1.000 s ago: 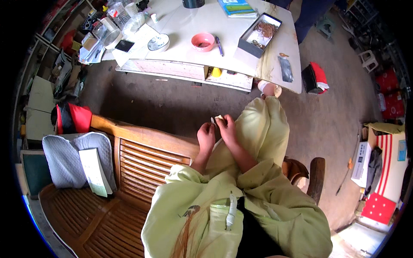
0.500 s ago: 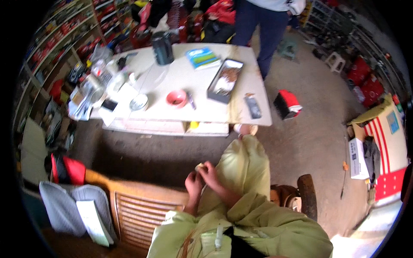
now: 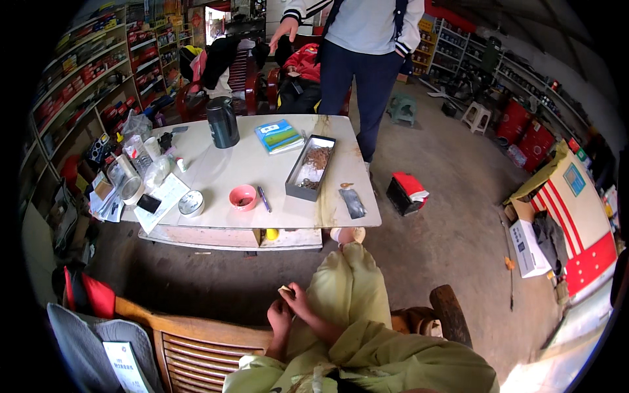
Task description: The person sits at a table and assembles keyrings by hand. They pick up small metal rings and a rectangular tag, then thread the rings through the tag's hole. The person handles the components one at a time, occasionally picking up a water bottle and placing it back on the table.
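My hands are close together above my lap, beside the wooden bench seat. Between the curled fingers of my right hand is a small pale piece, too small to name. My left hand is closed just below and to the left of it, its fingertips near the right hand; whatever it may hold is hidden. Past my knees stands a white table. On it are a pink bowl, a pen, a patterned white bowl and a long dark box with brown bits inside.
A dark jug, books, a phone and plastic cups crowd the table. Behind it stands a person, one hand held out. A black and red box sits on the floor. The slatted wooden bench is at my left.
The view has tilted upward, so the table and floor sit lower in the picture and more of the standing person shows. My hands stay together over my lap, the pale piece still between the fingers.
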Demonstrator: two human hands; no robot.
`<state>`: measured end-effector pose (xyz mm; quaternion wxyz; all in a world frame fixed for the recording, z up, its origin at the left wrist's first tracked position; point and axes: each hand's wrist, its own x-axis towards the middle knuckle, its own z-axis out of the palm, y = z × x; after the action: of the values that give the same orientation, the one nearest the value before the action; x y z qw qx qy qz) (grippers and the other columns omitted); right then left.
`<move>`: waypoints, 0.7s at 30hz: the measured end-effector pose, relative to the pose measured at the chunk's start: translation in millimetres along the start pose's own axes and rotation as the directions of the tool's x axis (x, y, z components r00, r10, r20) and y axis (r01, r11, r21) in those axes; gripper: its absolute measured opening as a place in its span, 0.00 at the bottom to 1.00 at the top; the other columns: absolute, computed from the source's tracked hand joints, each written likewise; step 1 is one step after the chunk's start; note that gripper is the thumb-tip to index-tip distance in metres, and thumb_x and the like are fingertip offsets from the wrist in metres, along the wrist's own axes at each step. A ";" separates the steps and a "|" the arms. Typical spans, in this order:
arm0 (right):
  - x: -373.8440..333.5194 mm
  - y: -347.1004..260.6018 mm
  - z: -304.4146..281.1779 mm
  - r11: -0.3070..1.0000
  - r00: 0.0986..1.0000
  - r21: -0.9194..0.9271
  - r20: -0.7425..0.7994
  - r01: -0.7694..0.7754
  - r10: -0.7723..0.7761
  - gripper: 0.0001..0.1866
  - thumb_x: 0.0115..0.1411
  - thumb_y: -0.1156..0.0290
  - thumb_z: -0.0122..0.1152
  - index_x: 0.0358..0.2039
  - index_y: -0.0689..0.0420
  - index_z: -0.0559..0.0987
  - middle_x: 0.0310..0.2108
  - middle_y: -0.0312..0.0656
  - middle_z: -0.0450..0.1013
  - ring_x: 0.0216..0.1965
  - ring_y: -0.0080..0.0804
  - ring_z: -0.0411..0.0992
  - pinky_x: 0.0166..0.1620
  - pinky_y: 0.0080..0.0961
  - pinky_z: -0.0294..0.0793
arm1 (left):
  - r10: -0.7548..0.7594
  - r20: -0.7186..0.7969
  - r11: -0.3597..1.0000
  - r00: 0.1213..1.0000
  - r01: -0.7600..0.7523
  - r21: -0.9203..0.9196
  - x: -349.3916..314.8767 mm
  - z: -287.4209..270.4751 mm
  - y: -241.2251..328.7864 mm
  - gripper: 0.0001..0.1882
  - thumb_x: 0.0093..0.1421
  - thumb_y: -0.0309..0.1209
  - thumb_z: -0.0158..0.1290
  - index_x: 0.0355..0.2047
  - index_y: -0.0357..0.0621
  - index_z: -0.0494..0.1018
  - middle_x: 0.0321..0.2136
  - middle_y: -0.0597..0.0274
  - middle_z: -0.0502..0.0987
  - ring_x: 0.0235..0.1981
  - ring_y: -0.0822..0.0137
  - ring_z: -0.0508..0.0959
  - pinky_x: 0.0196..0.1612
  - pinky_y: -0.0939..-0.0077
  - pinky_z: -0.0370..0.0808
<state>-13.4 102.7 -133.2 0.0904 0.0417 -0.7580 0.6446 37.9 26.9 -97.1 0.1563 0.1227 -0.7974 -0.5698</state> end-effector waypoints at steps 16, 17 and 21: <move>-2.7 -22.4 -4.9 0.998 0.995 0.021 0.089 -0.052 0.050 0.12 0.53 0.66 0.61 0.27 0.59 0.68 0.22 0.36 0.67 0.26 0.22 0.63 0.32 0.23 0.66 | -0.140 -0.024 0.988 0.990 0.141 0.057 0.1 -9.2 8.6 0.08 0.52 0.28 0.47 0.25 0.34 0.71 0.20 0.47 0.72 0.22 0.52 0.73 0.29 0.66 0.69; -2.5 -21.8 -6.8 0.997 0.993 0.018 0.093 -0.070 0.068 0.12 0.53 0.66 0.61 0.27 0.59 0.68 0.22 0.36 0.67 0.26 0.22 0.63 0.32 0.23 0.66 | -0.149 0.001 0.988 0.989 0.149 0.046 -0.3 -9.7 13.3 0.08 0.52 0.28 0.48 0.24 0.34 0.71 0.20 0.47 0.72 0.23 0.52 0.73 0.29 0.65 0.69; 0.8 -24.2 -4.9 0.993 0.995 0.074 0.049 -0.095 0.091 0.14 0.53 0.64 0.62 0.27 0.59 0.69 0.23 0.37 0.68 0.27 0.23 0.64 0.31 0.25 0.66 | -0.132 0.019 0.990 0.991 0.131 0.043 -3.0 -6.5 10.1 0.07 0.52 0.27 0.48 0.25 0.34 0.72 0.22 0.46 0.73 0.25 0.49 0.73 0.30 0.63 0.70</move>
<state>-9.4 103.6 -108.8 0.0413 0.0244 -0.7359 0.6754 43.0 25.6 -85.9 0.1074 0.1720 -0.8008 -0.5636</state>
